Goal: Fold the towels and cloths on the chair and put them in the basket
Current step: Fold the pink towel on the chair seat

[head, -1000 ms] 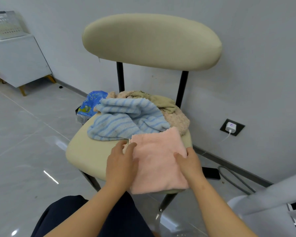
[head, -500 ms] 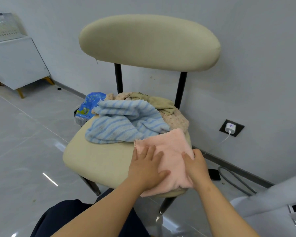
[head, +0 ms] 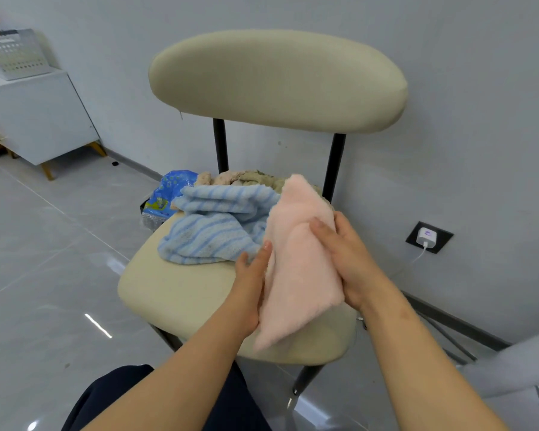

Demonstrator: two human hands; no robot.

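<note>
A folded pink cloth (head: 296, 262) is lifted off the beige chair (head: 181, 293) seat and tilted on edge between my hands. My left hand (head: 249, 284) presses its left side with straight fingers. My right hand (head: 346, 256) holds its right side, fingers laid over the front face. Behind lies a crumpled blue striped towel (head: 212, 228), with beige and tan cloths (head: 246, 178) piled at the back of the seat. A white perforated basket (head: 13, 52) stands on a white cabinet at far left.
The white cabinet (head: 35, 119) stands by the wall at left. A blue patterned bag (head: 168, 191) sits on the floor behind the chair. A wall socket with a white charger (head: 427, 237) and cables lie to the right. Grey tiled floor spreads at left.
The pink cloth lay flat on the seat under both hands; now it is raised and held upright between them, its top reaching up past the striped towel.
</note>
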